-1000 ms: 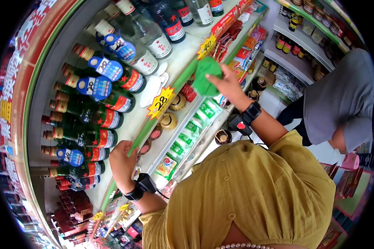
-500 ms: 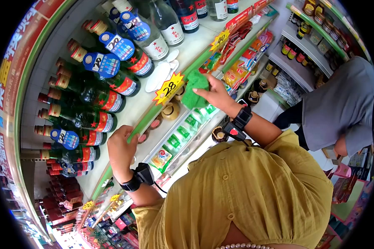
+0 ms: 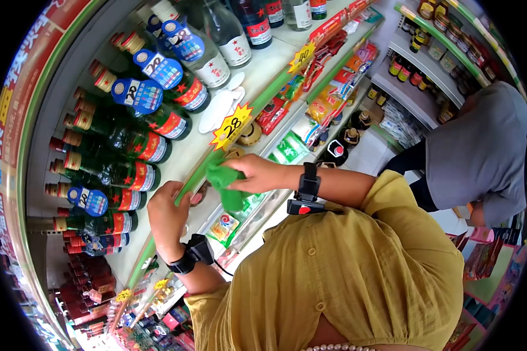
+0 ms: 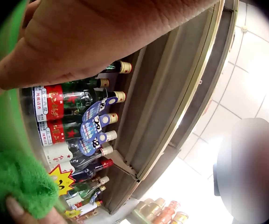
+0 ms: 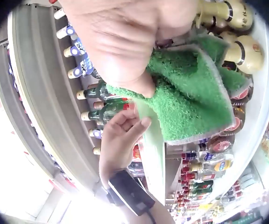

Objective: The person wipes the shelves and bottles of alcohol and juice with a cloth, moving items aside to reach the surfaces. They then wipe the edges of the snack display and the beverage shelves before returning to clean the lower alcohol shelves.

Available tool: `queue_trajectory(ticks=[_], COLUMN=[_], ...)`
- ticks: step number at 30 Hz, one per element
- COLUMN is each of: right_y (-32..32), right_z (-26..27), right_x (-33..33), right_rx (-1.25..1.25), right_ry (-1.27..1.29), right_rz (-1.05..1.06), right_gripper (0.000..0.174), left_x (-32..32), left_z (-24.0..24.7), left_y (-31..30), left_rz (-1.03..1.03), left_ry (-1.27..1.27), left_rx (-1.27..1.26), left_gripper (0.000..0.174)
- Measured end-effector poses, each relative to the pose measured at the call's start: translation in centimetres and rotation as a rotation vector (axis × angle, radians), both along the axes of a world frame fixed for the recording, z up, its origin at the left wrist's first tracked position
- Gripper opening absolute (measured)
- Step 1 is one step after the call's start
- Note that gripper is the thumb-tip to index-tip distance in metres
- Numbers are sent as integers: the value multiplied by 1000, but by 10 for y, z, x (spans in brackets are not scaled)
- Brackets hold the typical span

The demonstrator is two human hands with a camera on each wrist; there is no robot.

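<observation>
My right hand (image 3: 262,174) pinches a green cloth (image 3: 225,186) between thumb and fingers, over the shelf's green front strip (image 3: 198,174). In the right wrist view the cloth (image 5: 190,100) hangs down from the strip, showing a pale hem. Along the same shelf edge, my left hand (image 3: 168,219) grips the strip, its thumb lying on the front; the cloth is close beside it. Green liquor bottles (image 3: 143,143) with red labels and blue neck tags stand behind the strip. A yellow "28" price tag (image 3: 232,126) sits on the strip just past the cloth.
White oval discs (image 3: 214,117) lie on the shelf near the tag. Below are cream round-bodied bottles (image 3: 250,134) and green packets (image 3: 288,149). A person in grey (image 3: 474,149) stands at the right, beside shelves of jars (image 3: 445,29).
My right hand has moved the green cloth along the strip from near the "40" tag, past the "28" tag, toward my left hand. The left hand keeps its place on the shelf edge.
</observation>
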State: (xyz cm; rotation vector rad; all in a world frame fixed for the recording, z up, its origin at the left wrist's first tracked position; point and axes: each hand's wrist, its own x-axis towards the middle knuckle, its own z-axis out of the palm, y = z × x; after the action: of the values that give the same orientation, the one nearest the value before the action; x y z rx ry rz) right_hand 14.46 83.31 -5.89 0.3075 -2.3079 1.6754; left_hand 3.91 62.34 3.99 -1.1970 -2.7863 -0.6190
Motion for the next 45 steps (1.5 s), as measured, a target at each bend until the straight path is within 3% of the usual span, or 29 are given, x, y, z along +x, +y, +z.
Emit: queue_trajectory(ticks=[2,7,11,14,24,27,29,33,38,39,45], right_y=[3,48,105,135,188,186,189,187,188,184,163], right_z=[2,5,-12,-7,-49,-40,-40,-30,-16,-15,12], right_x=[2,25,36,68,208,223,228,233,233,233,232], right_rx=[54,-94,-443,-719,-1107,-1188,-1275,-1410,-1472,-1419,-1359], right_ry=[-5,-54,22,44,160,189,251,340,456,502,665], right_rz=[6,-258,-624,-761,-1006,-1002,-881,-749,-596,-684,-664], right_gripper=[43,42,33,31,27,30,31,33,33,35,40], left_x=[-1,0,1,2,11,19,22,47,81,86,86], left_z=[1,2,0,1,1,5,9,30,36,33,3], left_y=[-1,-1,0,1,1,1,-2,9,34,40,59], left_rz=[-12,-16,-8,-23,-52,-5,-37,-51,-326,-338,-427], left_ry=[-5,-29,-18,-13,11,109,308,260,-43,-137,-605], left_rx=[-3,1,-1,-6,-6,38,102,351,454,440,309], left_gripper=[25,26,26,27,32,32,28,13,5,5,12])
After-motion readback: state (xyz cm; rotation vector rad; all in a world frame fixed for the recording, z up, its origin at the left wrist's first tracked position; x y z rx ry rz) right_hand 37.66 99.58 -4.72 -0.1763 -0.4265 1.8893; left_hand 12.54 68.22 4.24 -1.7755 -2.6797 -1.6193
